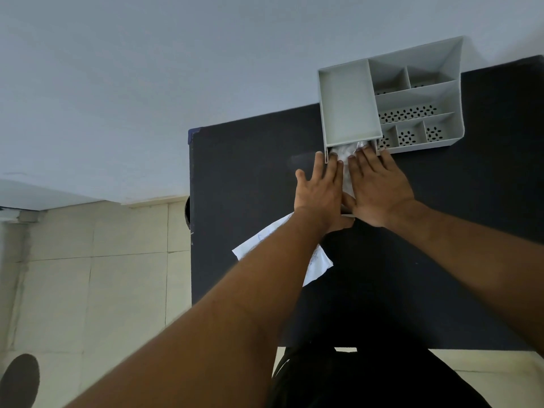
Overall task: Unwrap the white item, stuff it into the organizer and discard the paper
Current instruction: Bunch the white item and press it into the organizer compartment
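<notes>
Nearly done: stuffing under way, paper not yet binned

Judging by the layout, past the unwrapping. Lodged at the low front slot of the organizer [350, 107], partly inside and partly sticking out toward the person: the white item [346, 160], pale and crinkled. Pressed by the left hand [319, 187] and the right hand [379, 187], side by side, fingers straight, fingertips at the mouth of the slot. No closed grip on either side: both spread flat, pushing rather than pinching. Lying loose on the dark bench [250, 172], nearer the person and half hidden under the left forearm: the paper [320, 264], flat, held by neither hand. Whether touched by the forearm, impossible to tell. Left to do, on this reading: push the rest of the item fully into the slot, then pick up the sheet and throw it away. No bin in view, so hard to say where.
</notes>
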Available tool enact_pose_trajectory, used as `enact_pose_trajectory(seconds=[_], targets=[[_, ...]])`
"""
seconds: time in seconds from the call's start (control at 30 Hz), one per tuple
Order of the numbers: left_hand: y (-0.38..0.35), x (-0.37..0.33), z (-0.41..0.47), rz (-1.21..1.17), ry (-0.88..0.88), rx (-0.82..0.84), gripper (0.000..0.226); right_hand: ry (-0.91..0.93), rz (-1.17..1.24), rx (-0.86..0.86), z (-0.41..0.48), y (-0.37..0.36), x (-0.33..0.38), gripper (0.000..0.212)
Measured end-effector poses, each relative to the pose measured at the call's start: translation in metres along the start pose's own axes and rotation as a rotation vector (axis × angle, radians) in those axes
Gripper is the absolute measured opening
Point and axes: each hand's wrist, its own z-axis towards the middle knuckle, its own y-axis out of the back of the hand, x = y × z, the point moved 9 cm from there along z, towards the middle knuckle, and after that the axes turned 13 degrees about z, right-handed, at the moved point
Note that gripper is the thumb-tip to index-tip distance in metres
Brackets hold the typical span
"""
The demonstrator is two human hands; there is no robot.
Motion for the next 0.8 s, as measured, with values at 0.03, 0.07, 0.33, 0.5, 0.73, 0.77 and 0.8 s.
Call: enact_pose_trajectory(seconds=[0.03,0.07,0.33,0.5,0.73,0.77,0.8], targets=[[-0.001,0.001,0.002,0.002,-0.006,0.002,0.125,-0.003,-0.002,0.003,0.001,0.000,0.000,0.095],[-0.001,0.002,0.003,0.006,-0.010,0.004,0.125,-0.005,-0.003,0.008,0.002,-0.001,0.000,0.094],[0.002,0.002,0.010,0.035,-0.034,0.030,0.129,0.013,-0.021,0.029,0.004,0.003,-0.002,0.091],[0.001,0.003,0.010,0.046,-0.034,0.000,0.129,0.005,0.021,-0.012,-0.008,0.005,0.002,0.081],[0.003,0.002,0.005,0.022,-0.020,-0.054,0.125,0.014,-0.038,0.035,-0.013,-0.001,0.006,0.080],[0.003,0.001,0.003,0.026,-0.021,-0.055,0.124,0.019,-0.048,0.043,-0.011,-0.002,0.005,0.083],[0.004,0.001,0.002,0.039,-0.020,-0.059,0.123,0.030,-0.055,0.047,-0.009,-0.002,0.005,0.087]])
